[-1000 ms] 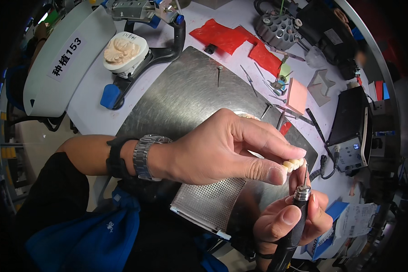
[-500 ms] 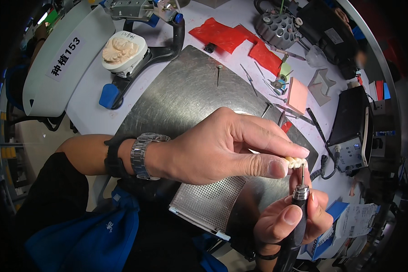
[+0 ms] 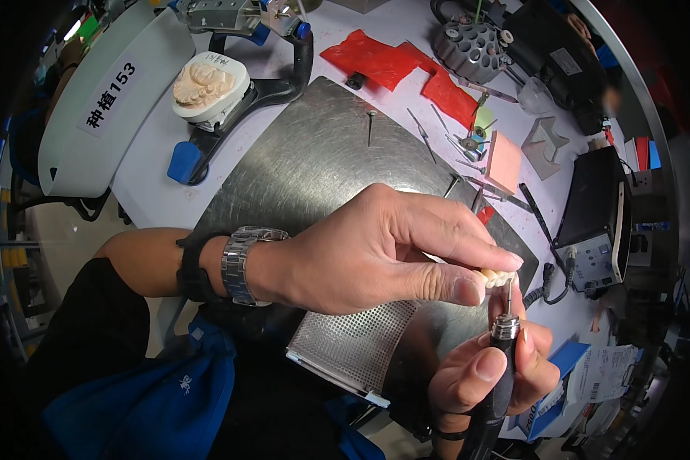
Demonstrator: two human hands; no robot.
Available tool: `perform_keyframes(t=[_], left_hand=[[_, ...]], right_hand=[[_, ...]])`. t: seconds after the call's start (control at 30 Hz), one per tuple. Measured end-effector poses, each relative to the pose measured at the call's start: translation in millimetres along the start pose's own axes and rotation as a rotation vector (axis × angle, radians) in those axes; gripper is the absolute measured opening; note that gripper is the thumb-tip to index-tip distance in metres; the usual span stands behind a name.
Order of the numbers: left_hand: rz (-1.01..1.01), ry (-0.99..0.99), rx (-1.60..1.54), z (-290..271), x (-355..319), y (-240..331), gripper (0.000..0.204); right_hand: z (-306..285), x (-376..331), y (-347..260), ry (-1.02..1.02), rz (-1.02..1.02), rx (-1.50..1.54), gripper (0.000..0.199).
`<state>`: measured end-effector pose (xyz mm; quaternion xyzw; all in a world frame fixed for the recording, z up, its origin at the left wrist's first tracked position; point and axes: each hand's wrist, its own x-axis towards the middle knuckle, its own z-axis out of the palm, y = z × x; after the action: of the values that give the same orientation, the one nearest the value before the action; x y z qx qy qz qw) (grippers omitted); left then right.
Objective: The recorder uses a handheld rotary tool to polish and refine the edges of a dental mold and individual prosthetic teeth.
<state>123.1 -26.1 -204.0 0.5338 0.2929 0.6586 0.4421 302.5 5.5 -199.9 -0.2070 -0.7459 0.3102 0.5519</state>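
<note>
Between the thumb and fingers of my left hand [image 3: 368, 257] is a short row of tooth-coloured crowns, a dental bridge [image 3: 497, 278]. My right hand [image 3: 525, 368] is wrapped round a black dental handpiece [image 3: 498, 383] with a silver collar, held upright. Its thin metal bur points up and meets, or nearly meets, the right end of the bridge. Whether the tip touches cannot be made out. Both hands are over the right part of a scratched steel plate [image 3: 307, 153]. Fingertips of my right hand are partly hidden behind the bur and bridge.
A plaster dental model [image 3: 203, 84] sits on an articulator [image 3: 284, 88] at upper left. Red wax sheets [image 3: 376, 61], loose burs [image 3: 422, 134], a pink block [image 3: 503, 161] and a bur holder [image 3: 471, 50] lie beyond the plate. A control box [image 3: 594, 222] stands right; a perforated metal grille [image 3: 353, 345] is below.
The handpiece in my right hand has shifted slightly left, and its bur with it. The bridge has tilted a little in my left fingers.
</note>
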Motion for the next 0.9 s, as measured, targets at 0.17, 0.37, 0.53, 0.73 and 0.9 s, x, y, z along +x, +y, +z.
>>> perform_keyframes(t=[0.17,0.37,0.53,0.73,0.9], left_hand=[[-0.013,0.003,-0.001,-1.0,0.8,1.5,0.035],[-0.069,0.011,-0.036,-0.4,2.1,4.3,0.036],[-0.071,0.007,-0.018,-1.1,2.0,5.1,0.036],[-0.044,0.010,0.014,-1.7,1.4,3.2,0.035],[-0.027,0.016,0.030,-1.0,1.9,2.8,0.035]], right_hand=[[1.3,6.9,-0.8,-0.040,0.055,0.160,0.032],[3.0,7.6,0.5,0.009,0.151,0.220,0.031],[2.8,7.7,2.3,-0.004,0.127,0.210,0.029],[2.8,6.4,1.7,-0.009,0.127,0.211,0.027],[0.9,6.2,1.9,-0.021,0.109,0.196,0.027]])
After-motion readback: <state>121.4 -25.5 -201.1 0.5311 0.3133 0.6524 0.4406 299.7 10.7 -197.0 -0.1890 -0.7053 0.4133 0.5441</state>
